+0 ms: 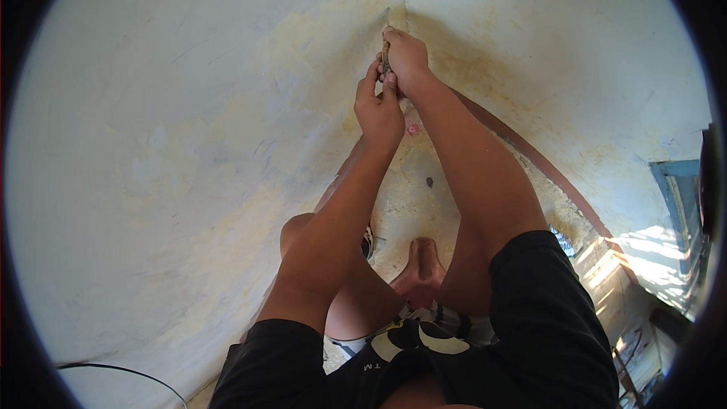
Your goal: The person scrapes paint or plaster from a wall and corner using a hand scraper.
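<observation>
Filling nearly the whole view, two pale walls [189, 144] meet in a corner, stained yellow along the seam. Below them the floor [413, 204] shows rough and sandy, edged by a reddish skirting [545, 170]. The person crouches here in black shirt sleeves, one knee [297, 229] up, one bare foot [422, 261] flat on the floor. Both forearms reach up into the corner. The right hand [407, 57] is wrapped tight round a small dark tool [385, 57], its tip pressed right at the corner seam. The left hand [379, 110] sits just under it, fingers curled up against the same tool, thumb raised beside it. A small pink spot [413, 129] sits on the wall near the left wrist. A black cable [121, 369] curves across the lower left.
</observation>
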{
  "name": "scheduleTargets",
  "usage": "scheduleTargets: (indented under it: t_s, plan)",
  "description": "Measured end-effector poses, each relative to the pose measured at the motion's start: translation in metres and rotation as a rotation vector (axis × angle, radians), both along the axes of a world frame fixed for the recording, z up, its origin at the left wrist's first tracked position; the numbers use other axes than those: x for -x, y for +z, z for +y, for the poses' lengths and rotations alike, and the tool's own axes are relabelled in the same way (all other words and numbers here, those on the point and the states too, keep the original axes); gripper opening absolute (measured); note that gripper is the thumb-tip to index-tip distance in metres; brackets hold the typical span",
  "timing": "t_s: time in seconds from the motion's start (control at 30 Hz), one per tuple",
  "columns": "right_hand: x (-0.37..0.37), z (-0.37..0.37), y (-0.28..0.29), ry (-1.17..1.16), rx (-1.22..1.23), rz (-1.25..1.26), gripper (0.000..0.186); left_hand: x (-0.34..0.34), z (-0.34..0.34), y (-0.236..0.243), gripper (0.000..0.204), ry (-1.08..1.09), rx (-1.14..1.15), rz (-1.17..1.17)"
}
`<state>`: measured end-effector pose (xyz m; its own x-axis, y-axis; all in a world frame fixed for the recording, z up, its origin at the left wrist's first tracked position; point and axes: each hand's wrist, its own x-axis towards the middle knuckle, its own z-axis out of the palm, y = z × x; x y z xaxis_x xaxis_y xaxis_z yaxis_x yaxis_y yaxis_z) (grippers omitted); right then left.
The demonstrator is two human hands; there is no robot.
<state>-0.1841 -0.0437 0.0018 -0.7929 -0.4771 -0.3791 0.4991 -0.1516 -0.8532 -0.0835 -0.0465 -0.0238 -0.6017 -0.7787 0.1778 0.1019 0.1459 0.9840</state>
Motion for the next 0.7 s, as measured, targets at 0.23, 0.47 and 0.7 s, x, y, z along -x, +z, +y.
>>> scheduleTargets:
  t_s: [0.23, 0.47, 0.7]
  plan:
    - [0.001, 0.006, 0.009, -0.016, 0.014, -0.064, 0.023, 0.005, 0.01, -0.007, 0.039, 0.02, -0.004, 0.007]
    - [0.013, 0.01, 0.006, -0.028, 0.071, -0.089, 0.023, 0.018, 0.002, -0.004, 0.04, -0.047, 0.047, -0.06]
    - [0.009, 0.006, -0.001, 0.007, 0.079, -0.116, 0.02, 0.013, 0.009, -0.008, 0.042, 0.071, 0.001, 0.02]
